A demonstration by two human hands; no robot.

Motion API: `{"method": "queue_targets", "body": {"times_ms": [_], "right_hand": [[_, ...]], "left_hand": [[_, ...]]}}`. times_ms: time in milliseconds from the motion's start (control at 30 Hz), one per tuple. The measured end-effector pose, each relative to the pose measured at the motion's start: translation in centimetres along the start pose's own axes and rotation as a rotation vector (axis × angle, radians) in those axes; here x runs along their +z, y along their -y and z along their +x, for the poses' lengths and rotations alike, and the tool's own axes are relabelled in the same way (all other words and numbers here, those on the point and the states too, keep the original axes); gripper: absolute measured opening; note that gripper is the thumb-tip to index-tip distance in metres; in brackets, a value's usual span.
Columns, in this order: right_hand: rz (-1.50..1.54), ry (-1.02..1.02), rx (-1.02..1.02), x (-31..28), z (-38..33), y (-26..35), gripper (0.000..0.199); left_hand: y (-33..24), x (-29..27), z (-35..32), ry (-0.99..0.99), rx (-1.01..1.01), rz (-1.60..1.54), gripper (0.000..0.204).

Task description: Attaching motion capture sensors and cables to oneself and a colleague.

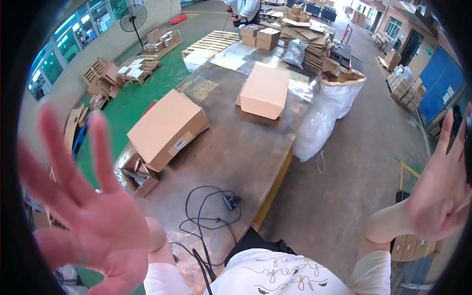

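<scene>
My left hand point(105, 228) is raised close to the camera at the left, palm showing and fingers spread, with nothing in it. My right hand point(440, 196) is lifted at the far right, its fingers stretched upward and partly cut off by the dark rim. Neither hand touches anything on the table. Below them on the brown table lie a closed cardboard box point(167, 125) with a white label, a second closed cardboard box point(265, 91) farther off, and a small open carton point(139, 178) with tools or metal parts inside.
A black cable point(199, 221) with a dark plug-like block point(231, 201) lies coiled at the table's near end. White sacks point(314, 130) stand along the right edge. Flattened cardboard point(307, 42) is stacked at the back, where another person point(246, 10) stands. A fan point(133, 18) stands far left.
</scene>
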State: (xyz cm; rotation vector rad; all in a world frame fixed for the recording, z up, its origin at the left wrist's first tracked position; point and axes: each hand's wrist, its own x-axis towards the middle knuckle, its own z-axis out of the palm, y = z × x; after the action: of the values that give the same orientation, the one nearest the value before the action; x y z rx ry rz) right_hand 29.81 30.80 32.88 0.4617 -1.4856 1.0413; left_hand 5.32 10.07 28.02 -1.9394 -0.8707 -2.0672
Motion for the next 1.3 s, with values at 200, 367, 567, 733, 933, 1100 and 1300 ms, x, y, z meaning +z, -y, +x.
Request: {"method": "queue_targets", "body": {"times_ms": [200,367,567,733,933,1100,1300], "right_hand": [[-0.800,0.170,0.833,-7.4,-14.6,-3.8,0.037],[-0.774,0.130,1.816,-18.2,-49.6,1.0,0.036],[-0.776,0.262,2.384,-15.2,-62.5,12.6,0.036],[-0.839,0.103,2.231,-14.4,-62.0,10.9,0.040],[-0.824,0.155,1.849,-12.5,-52.1,4.5,0.035],[-0.648,0.282,1.588,-9.2,-42.4,-0.4,0.029],[-0.416,0.495,1.508,-4.2,-36.3,-5.3,0.030]], "left_hand": [[8.2,-2.0,-8.1,0.285,-0.871,0.472,0.034],[12.8,-9.2,-27.2,0.640,-1.567,0.766,0.077],[9.6,-10.7,-34.2,-0.034,-2.275,-0.022,0.087],[5.5,-9.5,-33.0,0.066,-2.298,-0.299,0.076],[2.9,-11.7,-30.5,0.505,-1.915,-0.228,0.044],[-1.1,-11.2,-30.5,0.736,-1.509,0.743,0.044],[-3.8,-8.2,-32.4,0.133,-2.197,-0.508,0.047]]}}
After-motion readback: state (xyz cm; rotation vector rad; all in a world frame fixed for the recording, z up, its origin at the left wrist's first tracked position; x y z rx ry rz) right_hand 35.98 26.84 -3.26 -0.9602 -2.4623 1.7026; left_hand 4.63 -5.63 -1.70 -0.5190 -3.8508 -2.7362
